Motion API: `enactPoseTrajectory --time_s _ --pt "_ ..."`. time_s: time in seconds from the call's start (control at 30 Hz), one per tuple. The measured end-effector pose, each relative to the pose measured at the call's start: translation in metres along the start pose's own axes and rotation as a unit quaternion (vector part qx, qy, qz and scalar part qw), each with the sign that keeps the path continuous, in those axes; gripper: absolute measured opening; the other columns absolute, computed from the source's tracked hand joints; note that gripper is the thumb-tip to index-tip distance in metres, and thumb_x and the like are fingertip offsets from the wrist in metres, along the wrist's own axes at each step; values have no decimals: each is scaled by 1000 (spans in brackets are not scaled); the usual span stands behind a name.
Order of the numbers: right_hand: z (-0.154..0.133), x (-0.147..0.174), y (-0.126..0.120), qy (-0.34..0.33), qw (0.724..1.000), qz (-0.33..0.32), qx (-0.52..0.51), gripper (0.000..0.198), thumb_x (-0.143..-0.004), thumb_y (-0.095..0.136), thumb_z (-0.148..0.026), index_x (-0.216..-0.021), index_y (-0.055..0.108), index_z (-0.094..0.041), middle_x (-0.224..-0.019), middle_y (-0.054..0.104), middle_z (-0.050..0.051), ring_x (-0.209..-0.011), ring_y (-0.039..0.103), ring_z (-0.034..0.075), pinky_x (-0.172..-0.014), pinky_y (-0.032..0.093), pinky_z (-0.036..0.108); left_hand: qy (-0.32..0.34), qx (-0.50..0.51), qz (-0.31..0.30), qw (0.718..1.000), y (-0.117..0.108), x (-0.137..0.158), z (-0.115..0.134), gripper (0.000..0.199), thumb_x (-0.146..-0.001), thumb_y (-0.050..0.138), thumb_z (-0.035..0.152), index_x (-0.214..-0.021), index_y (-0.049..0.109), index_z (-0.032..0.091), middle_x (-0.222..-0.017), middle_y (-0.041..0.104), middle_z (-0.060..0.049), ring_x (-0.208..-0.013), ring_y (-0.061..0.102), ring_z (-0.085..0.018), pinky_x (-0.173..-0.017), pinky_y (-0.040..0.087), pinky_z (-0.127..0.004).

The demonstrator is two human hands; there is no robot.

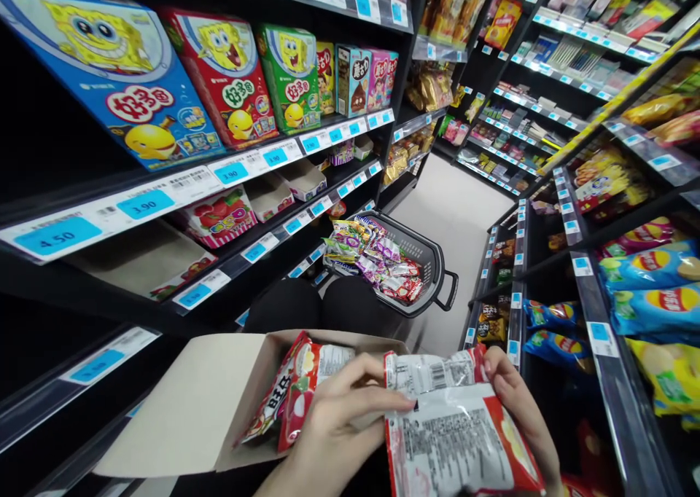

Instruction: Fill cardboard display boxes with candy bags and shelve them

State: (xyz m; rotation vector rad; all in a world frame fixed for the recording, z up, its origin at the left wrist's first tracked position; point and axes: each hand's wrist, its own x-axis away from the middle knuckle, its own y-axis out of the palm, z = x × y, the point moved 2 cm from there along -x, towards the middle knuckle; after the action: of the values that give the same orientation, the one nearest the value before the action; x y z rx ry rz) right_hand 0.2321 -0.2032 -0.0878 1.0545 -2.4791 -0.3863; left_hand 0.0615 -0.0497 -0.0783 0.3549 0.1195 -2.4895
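Observation:
A red and white snack bag (442, 431) is held up in front of me, its printed back with a barcode facing me. My left hand (333, 417) pinches it by its left edge, the index finger lying across the print. On the other side, my right hand (517, 409) grips the bag's upper right edge, thumb at the corner. Behind my left hand stands an open cardboard box (180, 402) with its flap folded out to the left. Inside it lie red snack bags (295, 402), partly covered by my left hand. The lower ends of both hands run out of view.
A dark shopping basket (437, 264) with several snack packets (383, 256) stands on the aisle floor (464, 198) beyond my knees. Shelves with cartoon biscuit boxes (224, 74) and price labels line the left. Chip bags (656, 286) fill the right shelves.

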Motion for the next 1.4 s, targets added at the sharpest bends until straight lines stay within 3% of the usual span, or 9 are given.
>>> enactPoseTrajectory --time_s 0.13,0.3,0.5,0.63,0.77,0.93,1.1,1.27,1.4 --pt "0 9 -2 -11 1000 -10 -7 30 -69 72 -51 -72 60 -24 -71 59 1 -56 56 16 -52 42 26 86 -30 20 996 -4 -1 1 37 -76 64 0 -93 77 31 -81 64 -2 -71 66 -13 -60 52 -17" --pt "-6 20 5 37 999 19 -13 19 -74 70 -39 -84 60 -28 -77 63 -1 -60 59 16 -55 44 26 69 -4 -15 997 -5 -1 -1 32 -79 66 3 -90 77 31 -83 60 -2 -68 64 -11 -58 53 -17" --pt "-7 20 0 22 997 70 -18 24 -67 78 -35 -74 57 -25 -70 62 -1 -55 58 15 -51 44 24 108 0 12 994 -1 2 -6 17 -82 67 14 -82 77 28 -113 55 -7 -123 52 -28 -99 51 -39" --pt "10 26 -14 9 997 72 -40 33 -64 77 -50 -63 58 -23 -55 60 -1 -47 56 15 -45 44 25 131 -1 -29 991 -1 2 -3 25 -87 60 8 -96 72 28 -97 73 -3 -108 65 -21 -95 53 -34" --pt "19 29 -29 4 999 9 33 45 -55 77 -63 -76 70 -23 -47 60 1 -31 48 14 -30 34 23 89 -4 23 996 -3 2 1 21 -87 59 9 -93 71 25 -89 76 -1 -83 72 -17 -76 56 -22" --pt "5 24 -22 -64 965 110 229 23 -69 78 -37 -59 70 -17 -54 64 3 -45 56 13 -43 44 21 -89 -53 76 992 0 1 0 22 -82 64 23 -61 64 18 -53 62 3 -48 55 -10 -48 43 -16" --pt "1 29 -2 -33 982 114 150 22 -74 72 -39 -66 69 -19 -69 69 5 -57 63 19 -54 52 29 -252 79 69 962 7 -3 -7 40 -78 65 47 -55 51 17 -52 51 2 -50 44 -11 -47 37 -18" --pt "6 34 4 -19 985 143 94 24 -70 74 -42 -64 69 -20 -66 69 6 -55 63 21 -51 50 30 -256 155 81 951 9 0 -9 43 -79 63 51 -57 52 16 -53 47 3 -49 38 -9 -47 34 -18" --pt "5 36 -2 -88 963 184 179 28 -68 76 -47 -64 72 -20 -66 70 6 -56 62 20 -50 48 29 -186 50 109 975 2 3 -2 39 -84 60 41 -54 57 16 -55 47 2 -51 42 -10 -48 36 -19"
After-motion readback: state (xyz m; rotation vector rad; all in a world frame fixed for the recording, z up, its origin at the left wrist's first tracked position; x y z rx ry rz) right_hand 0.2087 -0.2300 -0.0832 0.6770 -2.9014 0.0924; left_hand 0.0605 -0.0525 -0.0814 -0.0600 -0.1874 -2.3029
